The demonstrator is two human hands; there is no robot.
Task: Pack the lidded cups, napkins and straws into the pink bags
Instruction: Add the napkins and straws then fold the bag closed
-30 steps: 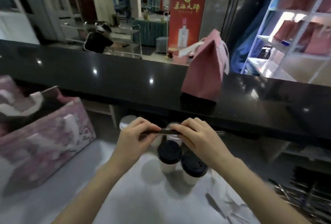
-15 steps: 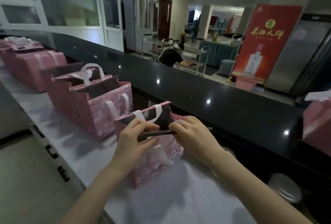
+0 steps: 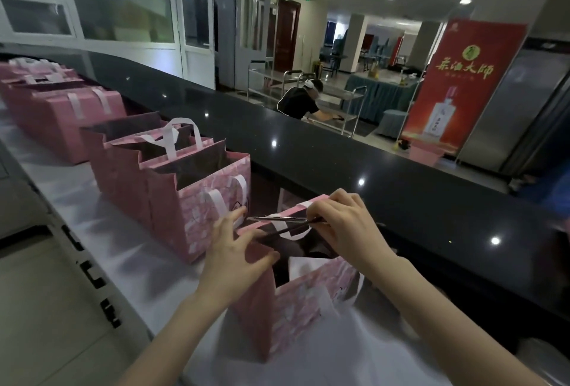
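My right fingers (image 3: 331, 211) pinch what look like two thin dark straws (image 3: 277, 218) by one end and hold them roughly level across the open mouth of the nearest pink bag (image 3: 293, 317). The right hand (image 3: 348, 228) hovers over the bag's far rim. My left fingers (image 3: 229, 225) lie spread and fairly straight on the bag's near corner, bracing it rather than gripping. I judge the straws light, slim and slippery, so a firm pinch near the end suits them. The bag looks thin-walled and easily buckled, best steadied at the rim. It stands on the white counter (image 3: 108, 231), just beside other open pink bags (image 3: 200, 206).
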